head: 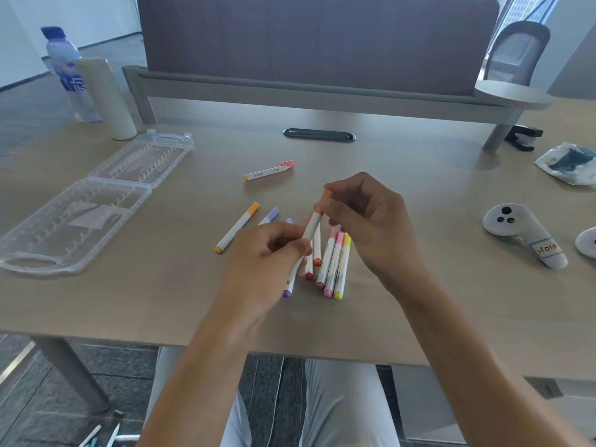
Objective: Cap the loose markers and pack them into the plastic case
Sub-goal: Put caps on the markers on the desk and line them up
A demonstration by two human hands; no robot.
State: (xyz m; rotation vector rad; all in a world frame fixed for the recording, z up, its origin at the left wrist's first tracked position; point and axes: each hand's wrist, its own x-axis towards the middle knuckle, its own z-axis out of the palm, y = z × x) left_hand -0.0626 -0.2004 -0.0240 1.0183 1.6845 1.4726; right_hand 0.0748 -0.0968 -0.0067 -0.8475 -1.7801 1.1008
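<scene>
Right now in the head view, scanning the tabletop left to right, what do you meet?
Open plastic case → orange-capped marker → left hand → right hand, both holding one marker → white controller.

loose markers (pixel 332 262) beside open clear case (pixel 87 208)

Left hand (pixel 267 250) grips white marker (pixel 310 232) barrel, right hand (pixel 364 217) pinches its orange cap (pixel 325 196). Loose markers (pixel 333 262) underneath on table (pixel 419 301). Clear plastic case (pixel 93 201) lies open, left.
</scene>
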